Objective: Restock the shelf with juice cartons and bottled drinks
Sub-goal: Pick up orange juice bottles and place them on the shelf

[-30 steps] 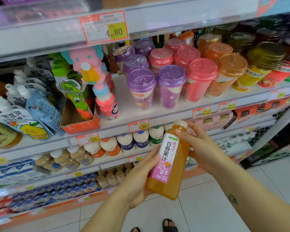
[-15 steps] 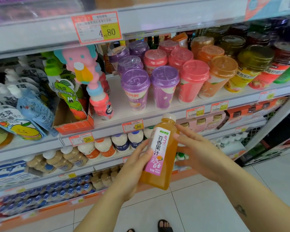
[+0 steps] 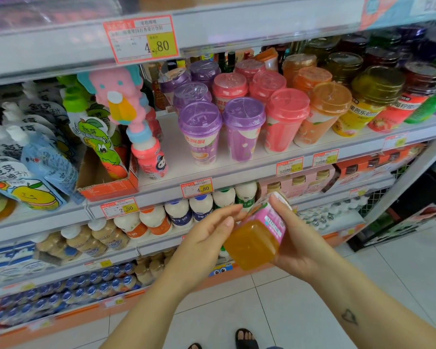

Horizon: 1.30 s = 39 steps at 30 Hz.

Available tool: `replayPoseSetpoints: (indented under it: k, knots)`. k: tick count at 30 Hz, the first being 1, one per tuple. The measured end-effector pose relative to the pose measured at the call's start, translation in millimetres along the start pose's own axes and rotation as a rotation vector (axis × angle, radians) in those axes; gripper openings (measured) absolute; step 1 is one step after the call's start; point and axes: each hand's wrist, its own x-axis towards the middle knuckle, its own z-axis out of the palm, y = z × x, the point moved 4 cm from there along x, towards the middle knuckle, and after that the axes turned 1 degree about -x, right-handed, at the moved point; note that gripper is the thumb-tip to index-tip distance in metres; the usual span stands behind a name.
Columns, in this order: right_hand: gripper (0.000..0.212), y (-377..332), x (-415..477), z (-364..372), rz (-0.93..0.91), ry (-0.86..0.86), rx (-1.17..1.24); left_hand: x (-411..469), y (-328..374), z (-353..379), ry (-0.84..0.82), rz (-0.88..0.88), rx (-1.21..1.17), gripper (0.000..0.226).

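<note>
An orange juice bottle [image 3: 256, 239] with a pink label is held in the air in front of the shelves, below the shelf [image 3: 176, 170] of lidded cups [image 3: 200, 132] and level with a row of white milk bottles [image 3: 179, 210]; it is tipped over so that its square base faces the camera and its cap points away towards the shelves. The right hand [image 3: 302, 245] has its grip closed round the bottle's right side, palm under it and thumb laid along the top near the cap. The left hand [image 3: 204, 240] is at the bottle's left side with fingers nearly straight, thumb tip and fingertips touching it (a light touch, not a wrap). A 4.80 price tag [image 3: 196, 188] sits on the shelf edge just above the hands. Spouted pouches [image 3: 35, 157] crowd the far left. Below are a tiled floor [image 3: 300, 311] and a sandalled foot [image 3: 246, 338]
</note>
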Motion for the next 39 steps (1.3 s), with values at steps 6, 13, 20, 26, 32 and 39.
replayPoseSetpoints:
  k: [6, 13, 20, 26, 32, 39]
  knots:
    - [0.057, 8, 5, -8, 0.164, 0.114, 0.269, 4, 4, 2, 0.014, -0.004, 0.066, 0.027]
    - [0.046, 5, 11, -14, -0.027, 0.153, 0.19, 7, -16, -1, 0.064, -0.248, -0.09, 0.027]
    - [0.073, -26, 8, -1, -0.36, 0.004, -0.196, -1, -13, 18, -0.212, -0.497, -0.517, 0.044]
    - [0.057, -54, -9, 21, -0.41, -0.117, -0.436, 9, -4, 10, -0.096, -0.288, -0.454, 0.044]
    - [0.079, -79, -22, 28, -0.486, -0.055, -0.55, 4, 22, -19, 0.19, 0.014, 0.024, 0.056]
    - [0.034, -114, -45, 63, -0.698, -0.053, -0.703, -2, 63, -41, 0.329, 0.311, 0.43, 0.061]
